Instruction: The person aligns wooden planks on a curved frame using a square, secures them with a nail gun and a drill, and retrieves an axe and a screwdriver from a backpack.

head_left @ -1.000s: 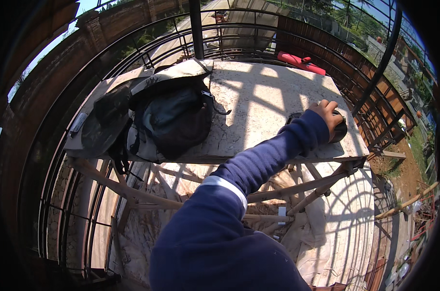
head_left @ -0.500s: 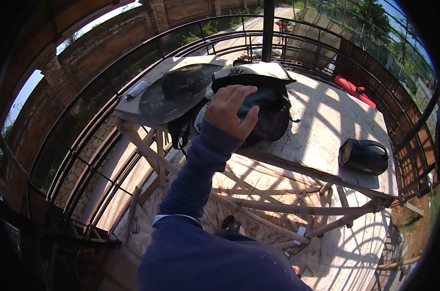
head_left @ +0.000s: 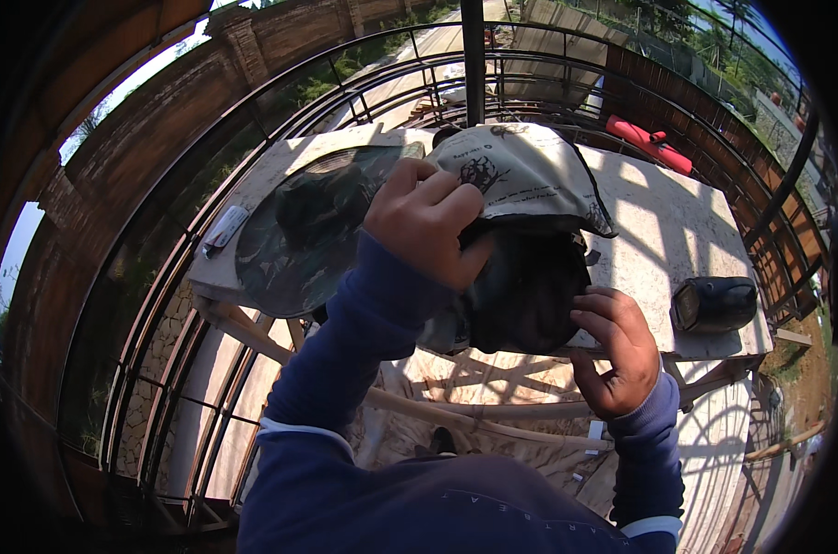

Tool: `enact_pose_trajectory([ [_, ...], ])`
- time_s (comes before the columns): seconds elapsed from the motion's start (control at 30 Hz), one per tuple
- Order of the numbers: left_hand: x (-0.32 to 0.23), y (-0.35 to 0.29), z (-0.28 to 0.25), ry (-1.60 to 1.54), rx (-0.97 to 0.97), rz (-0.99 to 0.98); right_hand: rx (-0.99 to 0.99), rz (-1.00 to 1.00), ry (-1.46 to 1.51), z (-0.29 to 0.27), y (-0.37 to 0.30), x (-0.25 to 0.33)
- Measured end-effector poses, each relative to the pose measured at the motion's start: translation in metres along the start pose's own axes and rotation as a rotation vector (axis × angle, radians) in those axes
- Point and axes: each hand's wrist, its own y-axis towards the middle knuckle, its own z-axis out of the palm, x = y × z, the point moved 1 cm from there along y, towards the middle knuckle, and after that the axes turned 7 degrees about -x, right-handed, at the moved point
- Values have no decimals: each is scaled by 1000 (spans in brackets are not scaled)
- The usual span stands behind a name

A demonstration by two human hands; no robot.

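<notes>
- Both your bare hands work at a dark bag (head_left: 534,291) on the sunlit, pale-topped table (head_left: 682,208), its near side by the table's front edge.
- Your left hand (head_left: 424,222) is curled narrow at the left border of the bag's pale printed flap (head_left: 520,171), thumb reaching across the dark fabric; the fingertips are hidden, so whether cloth is pinched, you cannot tell from this view.
- Your right hand (head_left: 617,355) stands half-curled at the bag's right side, thumb well apart from the fingers, fingertips touching or just beside the dark fabric; nothing is clearly held in it.
- The step in hand appears to be handling the flap and the bag's side together, one hand to each; the flap spreads over the far part, leaving the dark front exposed.
- The next move, by the look of it, calls for a sure left hold on the cloth and a closer right-hand grip on the limp side, without dragging the bag nearer the front edge.
- Around it: a camouflage hat (head_left: 299,212) to the left, a white packet (head_left: 226,226) beyond that, and a black container (head_left: 717,305) well to the right.
</notes>
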Motion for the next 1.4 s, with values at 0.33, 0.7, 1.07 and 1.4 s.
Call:
enact_pose_trajectory([
  [0.33,-87,-51,13,-221,-18,33,-342,180,417,-31,-13,-45],
  [0.7,-141,-100,56,-520,223,127,404,-126,-39,2,45,-73],
  [1.07,-36,-67,25,-51,629,-28,552,-103,259,9,22,-68],
  [1.4,-55,-32,-41,-207,492,-686,733,-307,-305,60,83,-107],
])
